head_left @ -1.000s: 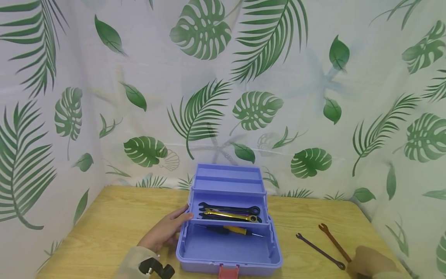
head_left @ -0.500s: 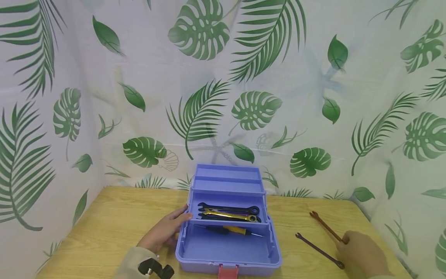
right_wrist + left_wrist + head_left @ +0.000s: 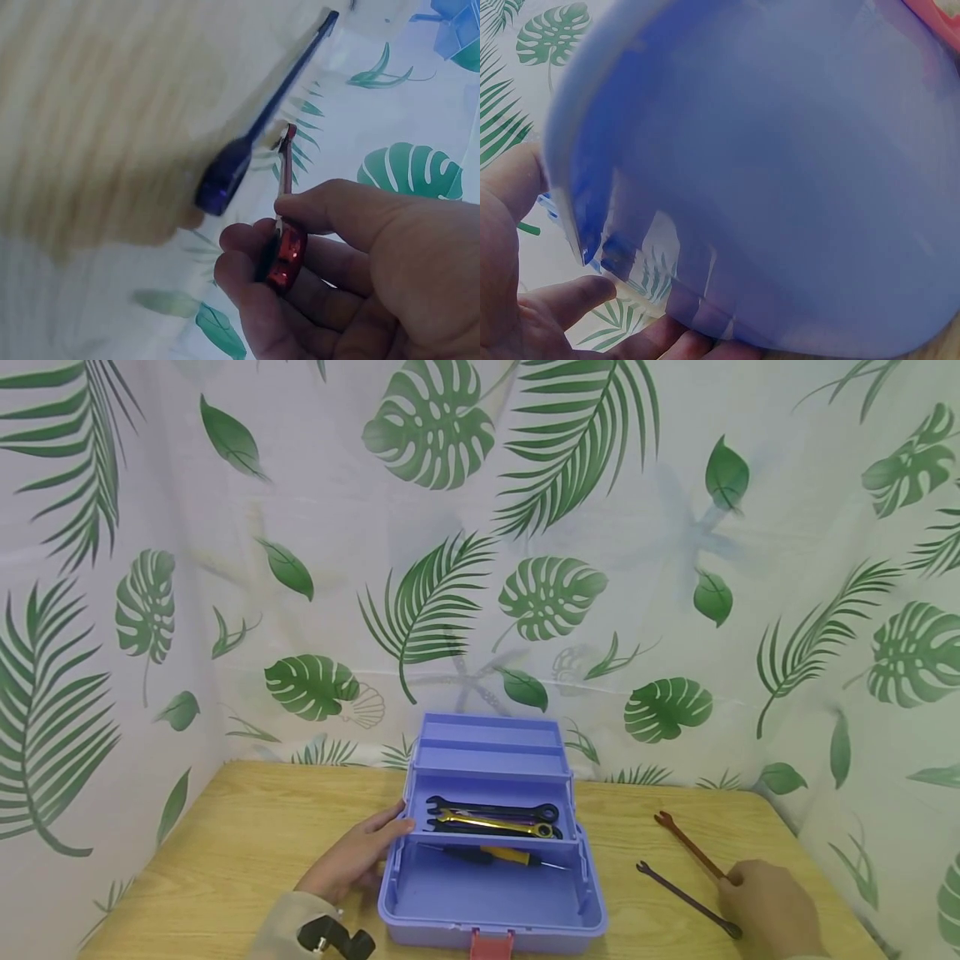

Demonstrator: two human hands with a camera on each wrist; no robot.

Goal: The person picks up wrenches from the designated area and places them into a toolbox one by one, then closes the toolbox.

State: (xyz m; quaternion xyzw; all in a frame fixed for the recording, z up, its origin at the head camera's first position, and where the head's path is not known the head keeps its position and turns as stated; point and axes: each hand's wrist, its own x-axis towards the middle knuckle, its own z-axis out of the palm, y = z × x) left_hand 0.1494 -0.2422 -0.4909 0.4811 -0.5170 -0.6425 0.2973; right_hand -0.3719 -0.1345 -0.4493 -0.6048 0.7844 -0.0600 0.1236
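My left hand point(image 3: 354, 858) grips the left side of an open blue-violet toolbox point(image 3: 487, 896), with its thumb along the edge of the raised tray. In the left wrist view, thumb and fingers point(image 3: 577, 295) lie around the box's wall point(image 3: 757, 150). Off to the right, my right hand point(image 3: 774, 906) pinches one end of a reddish combination wrench point(image 3: 692, 847); its shiny red ring end point(image 3: 289, 259) shows between thumb and fingers, and its open end points away. A dark purple combination wrench point(image 3: 686, 897) lies on the table just left of that hand.
Several wrenches, one gold point(image 3: 491, 822), lie in the toolbox's raised tray point(image 3: 487, 789). A yellow-and-black screwdriver point(image 3: 506, 854) lies in the lower bin. A red latch point(image 3: 492, 945) hangs at the front. The wooden table point(image 3: 262, 810) meets a leaf-patterned cloth point(image 3: 450, 527) behind.
My right hand has moved left and away from me with the reddish wrench, whose open end now sits farther back. The left hand, toolbox and purple wrench stay put.
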